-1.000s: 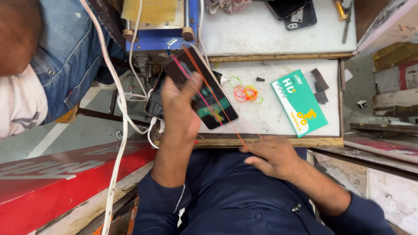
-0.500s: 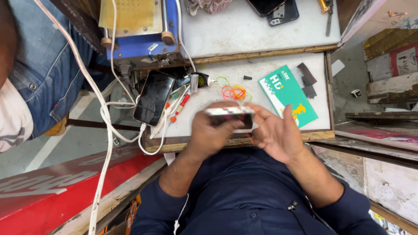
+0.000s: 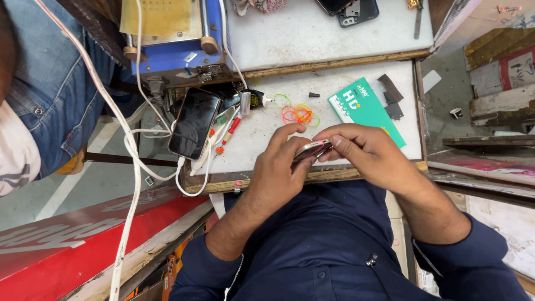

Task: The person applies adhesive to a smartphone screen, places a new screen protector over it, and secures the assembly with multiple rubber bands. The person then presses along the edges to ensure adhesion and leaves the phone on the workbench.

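Clearance around the hands, table front edge

Left hand (image 3: 278,167) and right hand (image 3: 368,153) meet over the front of the table (image 3: 345,30), pinching a thin phone part (image 3: 312,149) between them. Just beyond the fingers: rubber bands (image 3: 298,114) and a green card (image 3: 365,108), near. To the left, a dark phone (image 3: 194,122), white cables (image 3: 139,139) and a red-tipped tool (image 3: 225,134) crowd the corner. A blue machine (image 3: 178,50) blocks the far left. Bare surface lies on the upper tabletop, well apart from both hands.
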### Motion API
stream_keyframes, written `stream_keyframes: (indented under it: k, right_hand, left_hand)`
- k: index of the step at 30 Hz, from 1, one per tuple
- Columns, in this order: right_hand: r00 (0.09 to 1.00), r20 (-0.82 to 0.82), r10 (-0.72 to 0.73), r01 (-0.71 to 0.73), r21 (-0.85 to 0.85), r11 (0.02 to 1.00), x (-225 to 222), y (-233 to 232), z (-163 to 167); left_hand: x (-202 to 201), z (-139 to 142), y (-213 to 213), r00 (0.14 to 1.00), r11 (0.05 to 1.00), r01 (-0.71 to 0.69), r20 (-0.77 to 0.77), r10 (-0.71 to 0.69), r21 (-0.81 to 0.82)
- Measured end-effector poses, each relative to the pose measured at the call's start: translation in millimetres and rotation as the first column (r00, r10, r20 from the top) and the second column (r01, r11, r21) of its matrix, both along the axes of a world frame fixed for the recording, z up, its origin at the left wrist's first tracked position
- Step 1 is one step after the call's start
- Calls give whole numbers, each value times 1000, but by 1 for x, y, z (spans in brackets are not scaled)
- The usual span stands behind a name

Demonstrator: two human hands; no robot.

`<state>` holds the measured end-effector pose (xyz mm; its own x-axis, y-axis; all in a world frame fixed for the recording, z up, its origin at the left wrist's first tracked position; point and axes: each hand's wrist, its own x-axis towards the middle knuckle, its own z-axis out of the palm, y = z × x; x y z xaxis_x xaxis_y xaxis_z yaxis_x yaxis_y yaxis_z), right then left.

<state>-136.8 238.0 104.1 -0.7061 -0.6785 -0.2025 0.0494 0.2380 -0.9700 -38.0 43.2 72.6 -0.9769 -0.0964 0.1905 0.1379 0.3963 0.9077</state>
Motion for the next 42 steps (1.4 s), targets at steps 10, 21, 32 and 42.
stream_keyframes:
  k: [10,21,32,42]
  right_hand:
    - [714,-666,-214,87,-219,972,8,-5,-24]
    - [761,-500,-413,228,-390,892,14,-12,-56]
    - [870,425,-249,394,-296,870,-16,-3,-70]
    - [753,609,-249,541,-357,762,-2,-14,-91]
  left_hand:
    - [3,0,-2,957,892,191,126,-263,410]
    - [0,-2,-1,927,886,171,234,-293,431]
    - [-1,-26,-58,997,672,-10,55,-46,740]
    - [19,-46,-41,977,900,-173,-50,210,401]
